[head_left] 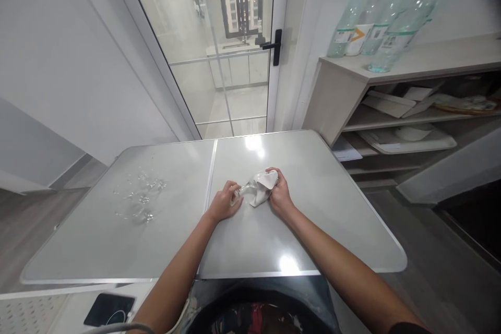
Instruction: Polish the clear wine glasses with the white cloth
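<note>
A clear stemmed glass [246, 187] lies tilted sideways between my hands, above the right half of the table. My left hand [225, 202] has its fingers closed round the foot of the glass. At the bowl end, my right hand [279, 191] grips a white cloth [258, 197] that is pressed against the bowl. The cloth covers part of the bowl, and a loose corner hangs down towards the tabletop. Several clear glass pieces [143, 199] are grouped on the left half of the table; their exact outlines are hard to make out.
The pale folding table [313, 229] has a seam down its middle. A shelf unit [344, 81] at the right carries several plastic bottles [385, 44]. A glass door [242, 88] stands behind the table. A dark phone-like device [105, 309] lies at the lower left.
</note>
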Motion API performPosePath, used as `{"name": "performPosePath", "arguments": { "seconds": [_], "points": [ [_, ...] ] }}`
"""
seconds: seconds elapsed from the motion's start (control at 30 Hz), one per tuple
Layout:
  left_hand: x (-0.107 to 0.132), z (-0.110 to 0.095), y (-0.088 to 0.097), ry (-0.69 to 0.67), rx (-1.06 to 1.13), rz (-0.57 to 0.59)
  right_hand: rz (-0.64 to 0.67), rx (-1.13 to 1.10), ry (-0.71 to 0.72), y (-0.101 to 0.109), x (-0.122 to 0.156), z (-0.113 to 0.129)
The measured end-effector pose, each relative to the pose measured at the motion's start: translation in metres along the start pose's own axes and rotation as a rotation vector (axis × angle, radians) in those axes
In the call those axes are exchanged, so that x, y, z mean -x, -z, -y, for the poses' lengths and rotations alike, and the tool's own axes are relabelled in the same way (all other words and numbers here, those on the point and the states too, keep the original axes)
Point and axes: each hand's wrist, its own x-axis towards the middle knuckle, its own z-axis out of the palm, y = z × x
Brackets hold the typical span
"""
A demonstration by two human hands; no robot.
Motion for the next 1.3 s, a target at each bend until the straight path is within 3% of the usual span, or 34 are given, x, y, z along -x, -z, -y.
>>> {"name": "performPosePath", "arguments": {
  "seconds": [0.07,0.2,0.3,0.37,0.43,0.57,0.63,0.8,0.87,0.93,1.03,1.17,1.23,1.3],
  "points": [
    [0.0,0.0,0.0,0.034,-0.011,-0.037,0.114,0.077,0.008,0.004,0.001,0.004],
    [0.0,0.003,0.001,0.238,0.019,-0.205,0.523,0.415,0.098,0.01,0.009,0.012],
    [-0.001,0.003,0.005,0.352,0.083,-0.236,0.671,0.579,0.147,0.008,0.014,0.01],
    [-0.002,0.001,0.006,0.352,0.086,-0.235,0.626,0.546,0.143,0.005,0.013,0.007],
    [-0.003,-0.001,0.006,0.29,0.068,-0.233,0.478,0.397,0.082,0.001,0.01,0.005],
    [-0.003,-0.003,0.003,0.14,0.073,-0.128,0.193,0.083,-0.206,-0.003,0.005,0.007],
    [-0.002,-0.002,0.002,0.171,0.078,-0.128,0.228,0.118,-0.195,-0.001,0.007,0.01],
    [-0.004,0.004,0.004,0.368,0.225,-0.239,0.571,0.571,0.225,0.004,0.02,0.011],
    [-0.006,0.005,0.006,0.425,0.31,-0.239,0.629,0.662,0.296,0.003,0.022,0.008],
    [-0.007,0.004,0.008,0.428,0.283,-0.254,0.573,0.623,0.256,-0.001,0.021,0.005],
    [-0.007,-0.001,0.009,0.297,0.14,-0.256,0.365,0.34,0.038,-0.005,0.014,0.004],
    [-0.005,-0.007,0.005,0.166,0.086,-0.053,0.187,0.098,-0.215,0.0,0.004,0.008],
    [-0.005,-0.007,0.004,0.209,0.08,-0.015,0.204,0.171,-0.142,0.003,0.003,0.011],
    [-0.006,-0.006,0.005,0.257,0.085,-0.058,0.285,0.325,0.017,0.006,0.005,0.013]
  ]
}}
